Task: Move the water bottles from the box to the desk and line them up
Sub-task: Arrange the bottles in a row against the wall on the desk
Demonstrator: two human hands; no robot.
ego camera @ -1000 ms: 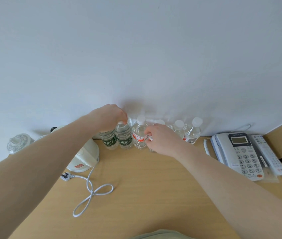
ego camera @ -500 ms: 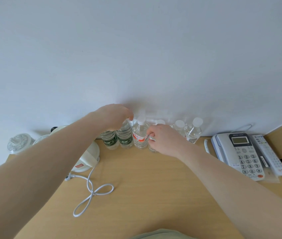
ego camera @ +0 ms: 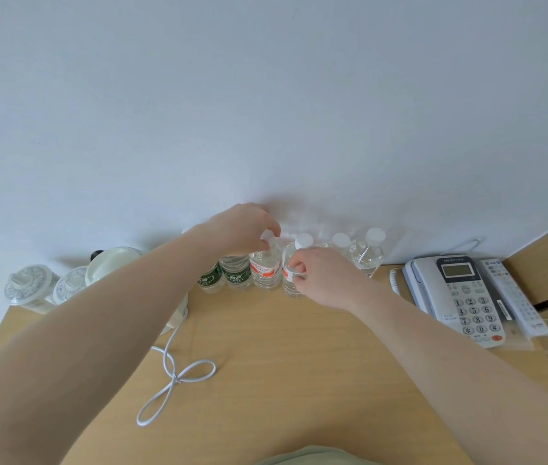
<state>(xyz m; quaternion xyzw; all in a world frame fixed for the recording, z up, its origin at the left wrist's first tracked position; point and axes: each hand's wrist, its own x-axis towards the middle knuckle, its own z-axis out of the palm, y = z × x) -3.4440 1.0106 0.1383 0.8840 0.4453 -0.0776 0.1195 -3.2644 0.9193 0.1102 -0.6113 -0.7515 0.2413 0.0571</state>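
Note:
Several clear water bottles stand in a row along the back of the wooden desk (ego camera: 299, 380), against the white wall. Two green-label bottles (ego camera: 236, 280) are at the left of the row. My left hand (ego camera: 242, 231) grips the cap of a red-label bottle (ego camera: 265, 270) from above. Beside it, my right hand (ego camera: 319, 275) is closed around the body of a second red-label bottle (ego camera: 288, 273) with a white cap. Two more white-capped bottles (ego camera: 368, 253) stand to the right. No box is in view.
A white kettle (ego camera: 111, 266) with a looped cord (ego camera: 178, 377) sits at the left, two lidded cups (ego camera: 31, 290) beyond it. A desk phone (ego camera: 460, 297) and a remote control (ego camera: 510, 297) lie at the right. A wooden panel rises at the far right.
My left hand has shifted right from the green-label bottles onto the cap of the first red-label bottle. My right hand has stayed on the neighbouring bottle.

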